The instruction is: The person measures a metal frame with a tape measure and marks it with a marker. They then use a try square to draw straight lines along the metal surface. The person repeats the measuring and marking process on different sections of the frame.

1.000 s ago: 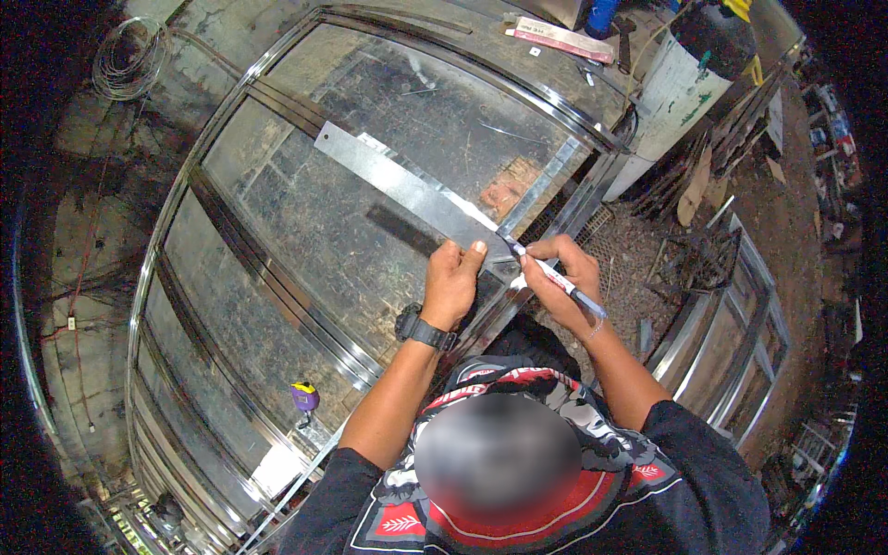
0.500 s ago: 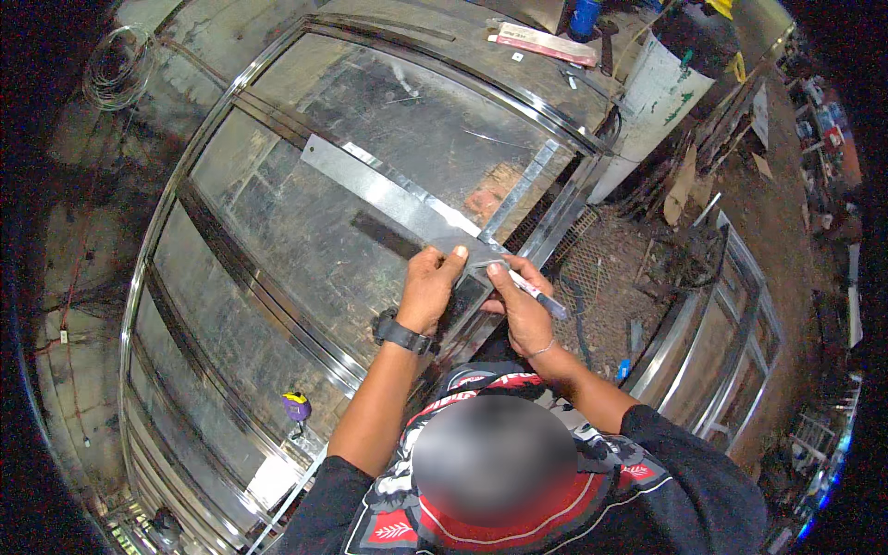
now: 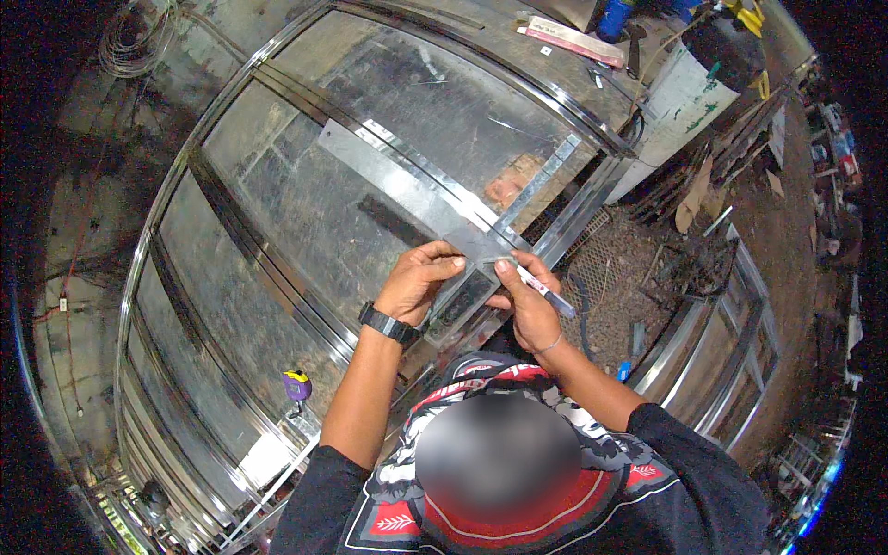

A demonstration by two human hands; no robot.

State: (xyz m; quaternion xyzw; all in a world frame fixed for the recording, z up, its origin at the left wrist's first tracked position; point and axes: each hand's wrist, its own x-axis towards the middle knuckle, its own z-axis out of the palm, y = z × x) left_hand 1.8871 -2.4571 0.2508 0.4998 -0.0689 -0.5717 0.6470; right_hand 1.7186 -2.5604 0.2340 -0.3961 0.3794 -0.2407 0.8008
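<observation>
The right hand (image 3: pixel 532 310) is closed narrowly around a white marker (image 3: pixel 553 298), which slants between thumb and fingers with its dark end toward the lower right; the thumb tip bears at the near end of a metal ruler (image 3: pixel 398 185). The left hand (image 3: pixel 405 287) is also narrow, fingers curled, with the thumb tip at the ruler's lower edge; whether it pinches that edge or only rests there cannot be told. The ruler lies ahead of both hands and to their left. Its long axis runs from the near end, beside the fingertips, diagonally to the upper left, where the far end is well apart from either hand. The right hand is the nearer to the near end; the left hand sits a short way back along the lower edge. Between the hands lies a flat grey piece (image 3: pixel 462 307); its join to the ruler, if any, is unclear. Beyond the near end, a narrow metal strip (image 3: pixel 541 185) points away to the upper right. A purple and yellow tape measure (image 3: pixel 297 386) lies to the left of the left forearm, well apart from the ruler.
</observation>
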